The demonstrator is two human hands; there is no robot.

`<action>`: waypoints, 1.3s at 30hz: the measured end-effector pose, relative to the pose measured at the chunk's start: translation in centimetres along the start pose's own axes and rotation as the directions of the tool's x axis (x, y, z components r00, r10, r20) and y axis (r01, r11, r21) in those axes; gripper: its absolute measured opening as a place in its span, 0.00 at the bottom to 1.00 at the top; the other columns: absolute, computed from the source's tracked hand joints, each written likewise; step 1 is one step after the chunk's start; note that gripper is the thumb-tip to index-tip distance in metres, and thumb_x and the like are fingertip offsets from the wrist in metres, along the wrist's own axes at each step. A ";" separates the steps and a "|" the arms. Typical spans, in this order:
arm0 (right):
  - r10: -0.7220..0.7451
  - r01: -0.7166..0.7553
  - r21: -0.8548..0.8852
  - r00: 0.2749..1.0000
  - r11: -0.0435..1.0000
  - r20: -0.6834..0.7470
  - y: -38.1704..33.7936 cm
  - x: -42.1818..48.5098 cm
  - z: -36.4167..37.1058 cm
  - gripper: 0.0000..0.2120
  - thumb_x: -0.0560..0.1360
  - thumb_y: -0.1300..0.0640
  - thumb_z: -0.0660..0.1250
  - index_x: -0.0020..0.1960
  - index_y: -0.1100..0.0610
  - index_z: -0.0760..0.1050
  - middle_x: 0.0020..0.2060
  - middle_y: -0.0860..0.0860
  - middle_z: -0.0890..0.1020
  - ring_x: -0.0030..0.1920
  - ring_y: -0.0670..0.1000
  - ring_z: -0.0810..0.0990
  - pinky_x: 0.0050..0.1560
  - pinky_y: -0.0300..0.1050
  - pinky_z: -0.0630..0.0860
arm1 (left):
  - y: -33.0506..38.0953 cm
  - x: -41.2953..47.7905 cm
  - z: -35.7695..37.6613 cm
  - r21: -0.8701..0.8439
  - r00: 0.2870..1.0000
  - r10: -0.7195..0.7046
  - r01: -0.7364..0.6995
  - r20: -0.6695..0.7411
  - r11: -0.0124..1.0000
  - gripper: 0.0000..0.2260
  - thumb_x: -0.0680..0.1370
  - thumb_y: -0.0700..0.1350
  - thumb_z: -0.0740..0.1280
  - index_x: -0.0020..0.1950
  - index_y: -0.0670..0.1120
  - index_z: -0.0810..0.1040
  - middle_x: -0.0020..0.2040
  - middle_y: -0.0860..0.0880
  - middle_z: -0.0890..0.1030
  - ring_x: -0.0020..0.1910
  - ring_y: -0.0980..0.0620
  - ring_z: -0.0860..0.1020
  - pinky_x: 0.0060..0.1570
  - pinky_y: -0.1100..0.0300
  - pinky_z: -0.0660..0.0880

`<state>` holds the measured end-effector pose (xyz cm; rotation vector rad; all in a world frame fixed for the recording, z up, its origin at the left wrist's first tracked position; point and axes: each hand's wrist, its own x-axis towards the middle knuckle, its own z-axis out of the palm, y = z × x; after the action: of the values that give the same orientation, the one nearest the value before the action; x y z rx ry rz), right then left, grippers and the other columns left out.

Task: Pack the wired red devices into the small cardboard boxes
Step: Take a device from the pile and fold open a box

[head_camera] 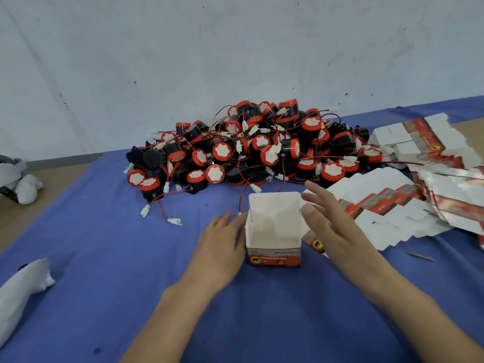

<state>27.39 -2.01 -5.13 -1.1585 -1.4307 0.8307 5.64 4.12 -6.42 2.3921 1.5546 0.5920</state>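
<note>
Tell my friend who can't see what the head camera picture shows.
Two open hands, the left hand and right hand, flank an upright, open-topped small cardboard box on a blue cloth. Behind it lies a pile of wired red devices, with flat unfolded boxes to the right.

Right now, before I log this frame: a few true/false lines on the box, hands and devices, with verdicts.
1. The box stands upright, top open, with no device showing inside. True.
2. The left hand holds a device. False: it holds nothing and lies at the box's left side.
3. The devices lie piled behind the box. True.
4. The flat boxes lie left of the box. False: they are spread on its right.
5. The right hand is a fist. False: its fingers are straight, by the box's right wall.
</note>
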 end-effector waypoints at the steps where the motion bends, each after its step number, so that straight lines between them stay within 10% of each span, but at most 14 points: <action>1: -0.007 0.008 0.002 1.000 1.000 -0.017 0.1 -0.1 -0.3 0.33 0.72 0.30 0.59 0.76 0.35 0.62 0.68 0.31 0.71 0.64 0.28 0.70 0.51 0.24 0.72 | 0.2 0.5 0.4 0.082 1.000 -0.008 0.006 0.028 0.997 0.22 0.84 0.43 0.55 0.78 0.53 0.64 0.75 0.49 0.67 0.74 0.47 0.63 0.74 0.52 0.59; 8: -0.048 0.033 -0.128 0.992 0.991 -0.119 0.6 -0.9 -2.2 0.28 0.76 0.33 0.54 0.75 0.37 0.64 0.65 0.31 0.72 0.61 0.26 0.70 0.51 0.19 0.67 | -0.3 1.1 1.0 0.218 0.981 -0.076 0.115 -0.178 0.969 0.11 0.84 0.47 0.57 0.57 0.49 0.78 0.58 0.51 0.78 0.59 0.47 0.73 0.53 0.55 0.68; 13: -0.144 0.091 -0.197 0.951 0.976 -0.272 0.2 -0.6 -1.8 0.23 0.80 0.38 0.53 0.73 0.43 0.67 0.64 0.36 0.75 0.61 0.35 0.74 0.51 0.28 0.72 | -1.5 -0.3 -2.4 -0.293 0.860 -0.265 0.144 -0.435 0.945 0.04 0.82 0.50 0.63 0.49 0.53 0.70 0.40 0.60 0.79 0.41 0.58 0.77 0.40 0.52 0.75; 17: -0.292 0.175 -0.311 0.876 0.934 -0.383 -0.6 -0.5 -0.6 0.18 0.84 0.44 0.52 0.71 0.47 0.67 0.65 0.39 0.73 0.66 0.39 0.71 0.62 0.42 0.71 | -0.8 -0.9 -7.6 -0.474 0.661 -0.318 -0.064 -0.679 0.878 0.03 0.82 0.49 0.64 0.51 0.54 0.69 0.39 0.63 0.78 0.37 0.66 0.76 0.34 0.72 0.69; 22: -0.475 0.328 -0.388 0.791 0.861 -0.385 -2.7 -0.7 1.7 0.16 0.83 0.51 0.53 0.69 0.50 0.69 0.61 0.40 0.73 0.61 0.47 0.74 0.59 0.43 0.72 | 1.6 -2.4 -13.0 -0.439 0.524 -0.228 -0.324 -0.821 0.838 0.06 0.81 0.46 0.62 0.51 0.59 0.69 0.41 0.53 0.76 0.39 0.46 0.77 0.40 0.63 0.71; 27: -0.452 0.423 -0.275 0.891 0.863 -0.048 -5.1 -1.6 6.4 0.17 0.83 0.38 0.53 0.69 0.41 0.67 0.58 0.39 0.74 0.58 0.45 0.75 0.48 0.29 0.71 | 2.4 -4.1 -15.2 -0.487 0.677 -0.133 -0.364 -0.723 0.794 0.05 0.81 0.45 0.64 0.53 0.55 0.75 0.33 0.46 0.74 0.34 0.43 0.73 0.33 0.57 0.70; 31: -0.253 0.308 -0.177 0.927 0.935 0.276 -5.2 -1.6 9.1 0.30 0.76 0.26 0.55 0.75 0.29 0.54 0.67 0.28 0.65 0.69 0.36 0.67 0.60 0.34 0.69 | 1.4 -4.9 -16.2 -0.686 0.868 -0.057 -0.349 -0.494 0.639 0.06 0.80 0.46 0.64 0.52 0.54 0.80 0.32 0.56 0.75 0.32 0.52 0.73 0.31 0.61 0.71; 39: -0.124 0.257 -0.262 0.892 0.930 0.434 -4.2 -1.5 10.8 0.28 0.77 0.34 0.62 0.70 0.20 0.50 0.65 0.21 0.59 0.65 0.26 0.62 0.57 0.28 0.68 | 1.4 -5.8 -16.5 -0.749 0.895 0.165 -0.437 -0.414 0.498 0.03 0.81 0.48 0.66 0.52 0.53 0.80 0.38 0.54 0.76 0.34 0.53 0.74 0.34 0.61 0.72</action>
<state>15.86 -3.54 -3.76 -1.0863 -2.0557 0.7503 -2.73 -2.23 7.67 1.8159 0.5914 1.4375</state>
